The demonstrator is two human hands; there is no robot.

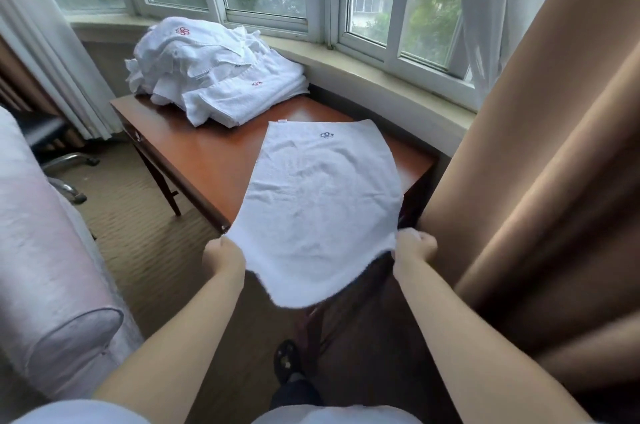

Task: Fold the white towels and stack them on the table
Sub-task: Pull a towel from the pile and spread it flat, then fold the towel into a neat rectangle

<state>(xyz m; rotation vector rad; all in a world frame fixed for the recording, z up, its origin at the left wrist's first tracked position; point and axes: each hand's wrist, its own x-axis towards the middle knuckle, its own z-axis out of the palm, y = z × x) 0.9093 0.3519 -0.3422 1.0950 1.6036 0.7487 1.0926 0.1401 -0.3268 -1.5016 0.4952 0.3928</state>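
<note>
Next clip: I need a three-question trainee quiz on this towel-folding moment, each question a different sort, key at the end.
1. True or false: both the left hand and the right hand grip the near edge of the spread towel.
2. Multiple choice: where does the pile of unfolded towels lie? A) on the floor B) at the far left end of the table, by the window C) on the pink armchair
3. Fill in: the spread towel's far end, bearing a dark emblem, rests on the ____.

Key: 1 true; 2 B; 3 table.
</note>
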